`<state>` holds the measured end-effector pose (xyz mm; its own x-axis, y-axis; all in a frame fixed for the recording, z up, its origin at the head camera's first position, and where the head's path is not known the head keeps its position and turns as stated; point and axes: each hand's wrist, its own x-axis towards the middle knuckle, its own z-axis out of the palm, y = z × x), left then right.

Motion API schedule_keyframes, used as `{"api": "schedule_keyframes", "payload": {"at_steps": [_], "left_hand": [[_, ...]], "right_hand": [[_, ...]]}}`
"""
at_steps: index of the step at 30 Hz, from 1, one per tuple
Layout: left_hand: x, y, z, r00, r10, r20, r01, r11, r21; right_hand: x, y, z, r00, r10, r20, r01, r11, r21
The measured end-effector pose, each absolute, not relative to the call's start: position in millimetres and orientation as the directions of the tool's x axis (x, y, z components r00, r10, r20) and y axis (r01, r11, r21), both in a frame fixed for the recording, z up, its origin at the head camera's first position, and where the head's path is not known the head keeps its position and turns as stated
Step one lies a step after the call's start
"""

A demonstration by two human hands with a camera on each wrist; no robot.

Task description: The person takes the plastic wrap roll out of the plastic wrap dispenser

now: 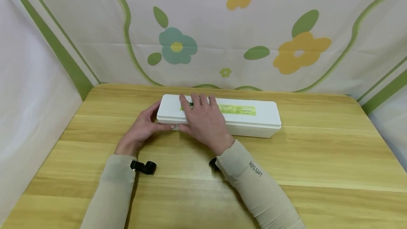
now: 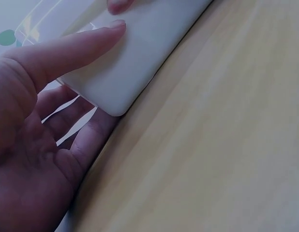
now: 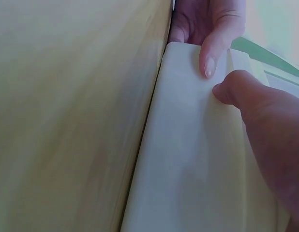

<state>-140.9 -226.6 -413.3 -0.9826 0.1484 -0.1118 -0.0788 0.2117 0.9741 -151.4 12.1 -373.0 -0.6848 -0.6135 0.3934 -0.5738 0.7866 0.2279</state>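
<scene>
A long white lidded box [image 1: 254,130] lies on the wooden table, its lid [image 1: 265,110] in place with a yellow-green label [image 1: 238,110] on top. My left hand [image 1: 143,126] holds the left end of the box, thumb along the front side and fingers around the end. Across the lid lies my right hand [image 1: 206,121], its fingertips at the far edge and its thumb [image 3: 241,89] against the front side. Both thumbs are close together in the right wrist view. The right palm covers part of the label, and the box's contents are hidden.
The wooden table [image 1: 318,158] extends on both sides and in front of the box. Behind it hangs a white curtain [image 1: 210,27] printed with flowers. A black wrist device [image 1: 143,167] sits on the left sleeve, another [image 1: 214,164] on the right.
</scene>
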Motion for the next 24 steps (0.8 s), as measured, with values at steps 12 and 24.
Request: {"api": "schedule_keyframes", "payload": {"at_steps": [12, 24], "left_hand": [[-141.5, -221.6, -411.5, -0.985, 0.123, -0.121, -0.093, 0.21, 0.973], [-138.2, -223.5, -412.0, -0.985, 0.143, -0.094, -0.059, 0.229, 0.972]], "right_hand": [[-153.9, 11.4, -375.4, -0.682, -0.626, 0.379, -0.57, 0.779, 0.261], [-152.6, 12.5, -375.1, -0.638, -0.638, 0.431, -0.565, 0.768, 0.301]]}}
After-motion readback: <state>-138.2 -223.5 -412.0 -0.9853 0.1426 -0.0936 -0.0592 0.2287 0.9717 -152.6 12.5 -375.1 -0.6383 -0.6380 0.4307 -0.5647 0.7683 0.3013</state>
